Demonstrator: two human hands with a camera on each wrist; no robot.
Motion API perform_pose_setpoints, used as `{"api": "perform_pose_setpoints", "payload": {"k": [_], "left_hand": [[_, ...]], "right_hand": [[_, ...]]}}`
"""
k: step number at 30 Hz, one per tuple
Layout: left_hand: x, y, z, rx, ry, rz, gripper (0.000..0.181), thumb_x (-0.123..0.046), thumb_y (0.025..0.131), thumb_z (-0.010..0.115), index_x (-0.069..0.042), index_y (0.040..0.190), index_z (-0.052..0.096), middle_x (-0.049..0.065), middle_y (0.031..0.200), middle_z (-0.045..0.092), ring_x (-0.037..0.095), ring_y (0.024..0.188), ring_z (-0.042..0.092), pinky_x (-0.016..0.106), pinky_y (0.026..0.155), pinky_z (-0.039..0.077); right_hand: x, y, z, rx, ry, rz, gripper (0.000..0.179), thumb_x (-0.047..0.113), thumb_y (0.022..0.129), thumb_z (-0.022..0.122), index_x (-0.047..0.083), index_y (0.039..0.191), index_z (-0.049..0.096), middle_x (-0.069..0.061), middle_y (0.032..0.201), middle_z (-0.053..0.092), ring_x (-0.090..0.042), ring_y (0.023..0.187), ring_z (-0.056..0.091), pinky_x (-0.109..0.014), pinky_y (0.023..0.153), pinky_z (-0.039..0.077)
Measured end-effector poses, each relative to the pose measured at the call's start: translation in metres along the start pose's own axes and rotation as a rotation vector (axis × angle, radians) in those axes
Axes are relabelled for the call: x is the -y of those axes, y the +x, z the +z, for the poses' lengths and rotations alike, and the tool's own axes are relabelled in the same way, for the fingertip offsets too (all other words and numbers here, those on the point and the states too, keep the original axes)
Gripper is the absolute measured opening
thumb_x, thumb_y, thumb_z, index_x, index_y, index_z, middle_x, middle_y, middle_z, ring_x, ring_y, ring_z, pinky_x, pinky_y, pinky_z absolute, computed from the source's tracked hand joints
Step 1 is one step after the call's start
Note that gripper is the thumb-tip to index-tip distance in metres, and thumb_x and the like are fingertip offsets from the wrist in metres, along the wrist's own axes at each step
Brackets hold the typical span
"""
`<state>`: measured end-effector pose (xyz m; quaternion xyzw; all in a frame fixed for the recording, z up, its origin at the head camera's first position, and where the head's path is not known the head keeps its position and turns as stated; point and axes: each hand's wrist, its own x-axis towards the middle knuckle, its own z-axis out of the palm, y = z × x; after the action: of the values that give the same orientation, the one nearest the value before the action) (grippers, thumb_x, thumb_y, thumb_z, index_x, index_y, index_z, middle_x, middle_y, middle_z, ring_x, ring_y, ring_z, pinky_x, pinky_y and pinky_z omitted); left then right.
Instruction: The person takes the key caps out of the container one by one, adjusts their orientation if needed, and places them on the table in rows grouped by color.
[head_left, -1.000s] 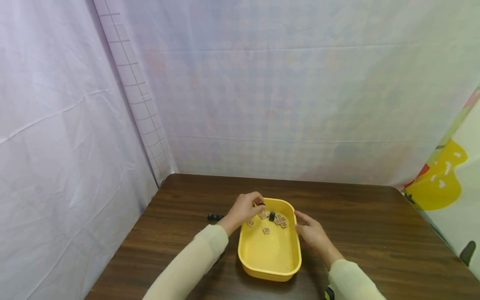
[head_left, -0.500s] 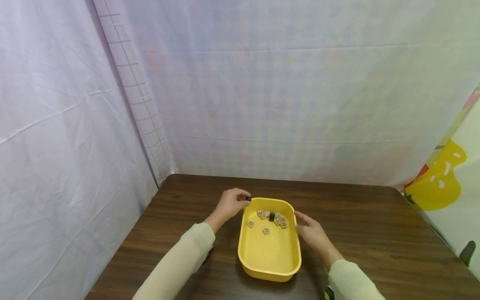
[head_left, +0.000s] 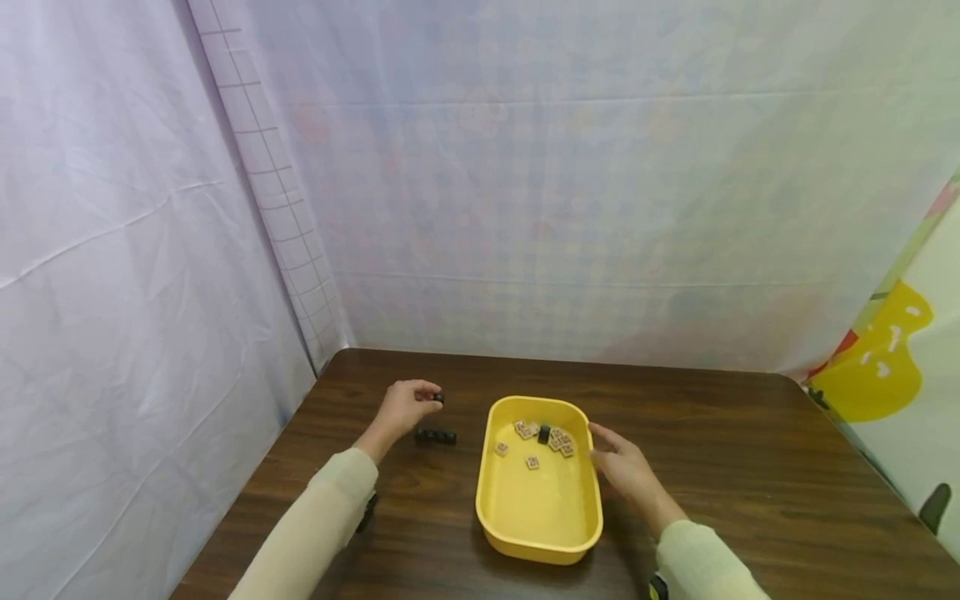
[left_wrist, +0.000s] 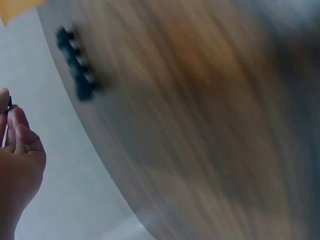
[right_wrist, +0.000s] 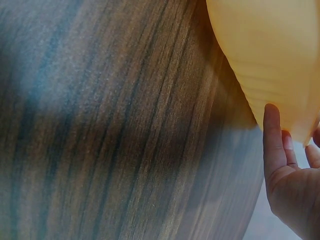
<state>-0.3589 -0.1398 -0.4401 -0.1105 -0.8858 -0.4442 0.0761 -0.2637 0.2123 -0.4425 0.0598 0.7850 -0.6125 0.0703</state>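
Observation:
My left hand [head_left: 402, 410] pinches a small black block [head_left: 438, 399] between thumb and fingertips, held above the table left of the yellow tub. In the left wrist view the same black block [left_wrist: 9, 105] shows as a dark sliver. Just below that hand, a row of small black blocks [head_left: 436, 437] lies on the table; it is blurred in the left wrist view. Against the right outer wall of the yellow tub [head_left: 540, 552], my right hand [head_left: 630, 473] rests with its fingers extended. Inside the tub are several pale wooden tiles [head_left: 532, 462] with dark markings and one black block [head_left: 543, 434].
A dark wood-grain table [head_left: 720, 467] carries everything. White cloth [head_left: 525, 192] hangs behind it and along the left. A yellow printed shape [head_left: 877, 375] shows on the cloth at the right.
My left hand has lifted the small black block out of the tub and carried it left, over the table near the black row. My right hand and the tub have stayed in place.

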Motion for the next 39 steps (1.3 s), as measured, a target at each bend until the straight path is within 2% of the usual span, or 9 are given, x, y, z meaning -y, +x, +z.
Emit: {"api": "perform_pose_setpoints", "payload": {"k": [4,7,13,23,31,39], "left_hand": [[0.019,-0.006,-0.014,0.02,0.029,-0.059,0.022,-0.005,0.084,0.077,0.0,0.105,0.074,0.007,0.093,0.07,0.025,0.092,0.066,0.04,0.082,0.054],[0.032,-0.011,-0.022,0.052,0.064,-0.098,0.022,-0.007,0.084,0.077,-0.002,0.105,0.074,0.006,0.094,0.07,0.024,0.093,0.065,0.041,0.084,0.052],[0.047,-0.018,-0.029,0.108,0.128,-0.095,0.019,-0.006,0.081,0.079,-0.001,0.099,0.075,0.002,0.084,0.067,0.019,0.082,0.06,0.036,0.075,0.05],[0.052,-0.023,-0.023,0.151,0.209,-0.044,0.017,-0.001,0.076,0.08,-0.001,0.092,0.075,0.0,0.077,0.066,0.014,0.074,0.058,0.032,0.072,0.049],[0.055,-0.023,-0.019,0.154,0.206,-0.022,0.017,0.001,0.075,0.08,0.0,0.091,0.075,0.0,0.076,0.066,0.013,0.072,0.058,0.031,0.07,0.049],[0.052,-0.023,-0.015,0.145,0.19,-0.071,0.022,0.002,0.075,0.08,-0.002,0.095,0.074,0.0,0.078,0.065,0.014,0.075,0.059,0.032,0.072,0.05]], "right_hand": [[0.0,0.0,0.0,0.0,0.006,0.009,0.058,0.003,0.096,0.048,0.0,0.152,0.033,-0.026,0.11,0.059,-0.027,0.088,0.063,-0.044,0.07,0.057],[0.0,0.0,0.0,0.003,0.01,0.012,0.059,0.004,0.095,0.048,-0.001,0.152,0.032,-0.026,0.111,0.059,-0.028,0.089,0.063,-0.045,0.071,0.058],[0.001,-0.001,0.0,-0.002,0.009,-0.003,0.057,0.003,0.096,0.048,-0.001,0.151,0.034,-0.031,0.119,0.055,-0.032,0.095,0.063,-0.049,0.071,0.058],[0.002,-0.001,0.001,0.002,0.017,-0.012,0.056,0.002,0.097,0.048,-0.002,0.151,0.034,-0.034,0.123,0.055,-0.031,0.096,0.063,-0.05,0.07,0.058],[0.001,-0.001,0.001,-0.002,0.039,-0.008,0.058,0.001,0.095,0.05,-0.001,0.151,0.034,-0.038,0.131,0.048,-0.031,0.097,0.063,-0.05,0.071,0.058],[0.001,0.0,0.002,-0.007,0.038,-0.004,0.06,0.001,0.094,0.051,-0.001,0.151,0.035,-0.04,0.138,0.043,-0.035,0.101,0.063,-0.05,0.072,0.058]]}}
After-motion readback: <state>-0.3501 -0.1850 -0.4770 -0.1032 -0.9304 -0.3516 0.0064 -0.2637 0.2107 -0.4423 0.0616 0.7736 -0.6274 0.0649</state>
